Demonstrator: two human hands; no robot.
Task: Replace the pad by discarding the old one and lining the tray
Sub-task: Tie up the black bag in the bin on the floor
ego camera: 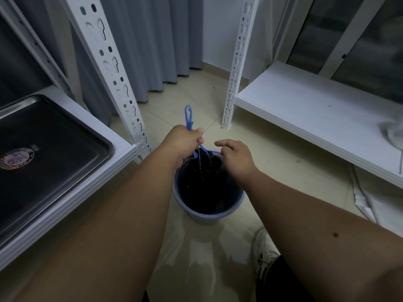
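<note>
A grey-blue bin (226,211) lined with a black bag (202,177) stands on the floor between two shelf racks. My left hand (182,141) grips the bag's blue drawstring (188,116) just above the bin's far rim; the string's loop sticks up past my fist. My right hand (234,154) hovers over the bin's far right rim, fingers loosely curled, holding nothing that I can see. A dark metal tray (65,136) with a round sticker lies bare on the left shelf. Whether the old pad is in the bin is hidden in the dark bag.
White slotted uprights (113,68) (236,62) flank the bin. A low white shelf (316,110) runs along the right, with pale bundled material (392,134) at its right end. Grey curtains (148,46) hang behind. My white shoe (262,251) is near the bin.
</note>
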